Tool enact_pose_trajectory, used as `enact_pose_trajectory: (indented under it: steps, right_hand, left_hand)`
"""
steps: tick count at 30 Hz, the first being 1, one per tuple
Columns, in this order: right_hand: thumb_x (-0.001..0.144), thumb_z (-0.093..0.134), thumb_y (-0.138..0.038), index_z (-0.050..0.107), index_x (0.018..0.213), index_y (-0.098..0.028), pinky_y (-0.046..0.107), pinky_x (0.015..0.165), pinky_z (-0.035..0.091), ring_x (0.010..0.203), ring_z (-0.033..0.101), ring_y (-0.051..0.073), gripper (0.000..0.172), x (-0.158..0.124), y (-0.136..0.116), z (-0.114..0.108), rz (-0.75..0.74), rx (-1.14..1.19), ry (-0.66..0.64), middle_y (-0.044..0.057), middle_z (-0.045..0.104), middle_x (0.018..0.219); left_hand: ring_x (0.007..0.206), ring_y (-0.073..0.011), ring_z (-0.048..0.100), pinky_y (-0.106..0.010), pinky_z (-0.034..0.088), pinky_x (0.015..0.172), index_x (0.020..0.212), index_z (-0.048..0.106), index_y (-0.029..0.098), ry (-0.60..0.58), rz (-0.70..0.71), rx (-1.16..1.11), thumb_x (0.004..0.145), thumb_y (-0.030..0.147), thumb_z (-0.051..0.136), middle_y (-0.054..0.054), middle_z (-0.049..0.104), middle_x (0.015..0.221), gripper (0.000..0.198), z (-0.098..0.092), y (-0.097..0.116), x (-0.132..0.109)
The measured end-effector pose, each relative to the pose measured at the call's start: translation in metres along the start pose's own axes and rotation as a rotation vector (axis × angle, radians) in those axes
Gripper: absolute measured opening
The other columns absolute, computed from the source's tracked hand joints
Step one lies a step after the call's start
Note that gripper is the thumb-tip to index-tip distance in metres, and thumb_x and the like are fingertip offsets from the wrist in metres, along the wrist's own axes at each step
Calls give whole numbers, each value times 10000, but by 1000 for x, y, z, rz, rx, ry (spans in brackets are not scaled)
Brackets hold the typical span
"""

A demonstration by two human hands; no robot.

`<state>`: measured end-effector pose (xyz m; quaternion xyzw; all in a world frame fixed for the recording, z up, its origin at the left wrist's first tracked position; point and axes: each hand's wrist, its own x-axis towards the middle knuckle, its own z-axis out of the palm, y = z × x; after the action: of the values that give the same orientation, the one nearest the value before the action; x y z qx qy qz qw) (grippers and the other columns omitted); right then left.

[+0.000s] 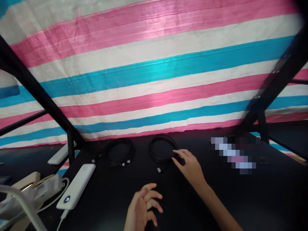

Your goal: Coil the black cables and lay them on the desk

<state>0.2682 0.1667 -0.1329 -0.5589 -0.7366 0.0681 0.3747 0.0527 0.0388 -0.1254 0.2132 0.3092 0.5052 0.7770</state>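
Two coiled black cables lie side by side on the black tabletop (pixel 108 195). My right hand (pixel 190 166) reaches to the right edge of the right coiled cable (pixel 150 150). Its thumb and index finger are apart at the loop, and I see no firm grip. A pale metal plug (pixel 159 170) points out below this coil. Nearer to me, my left hand (pixel 144 207) hovers with bent, spread fingers and holds nothing. Farther left lies the other coiled cable (pixel 132 150), with small plugs showing at its lower edge.
At left lies a white power bank (pixel 78 186) with a lit round display and a plugged-in white cable. Beside it are a power strip (pixel 45 189) and cords. Black frame bars (pixel 36 86) slant at both sides. A striped sheet (pixel 154 80) hangs behind. A blurred-out item (pixel 233 154) sits at right.
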Motion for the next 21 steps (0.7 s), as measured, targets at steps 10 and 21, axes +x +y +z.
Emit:
enact_pose_trajectory:
  steps: [10, 21]
  right_hand:
    - [855, 552, -338, 687, 1032, -306, 278, 729, 472, 766, 606, 143, 225, 14, -9, 23, -61, 22, -256, -8, 647, 1086]
    - [777, 559, -225, 586, 1222, -117, 435, 802, 413, 1023, 522, 331, 459, 40, 35, 52, 283, -96, -60, 171, 593, 1137]
  left_hand:
    - [590, -182, 606, -217, 424, 371, 927, 677, 139, 116, 69, 353, 738, 534, 607, -103, 652, 800, 444, 14, -2, 3]
    - [886, -237, 634, -318, 465, 725, 1194, 619, 187, 671, 135, 1508, 871, 393, 473, -96, 696, 983, 410, 16, 40, 76]
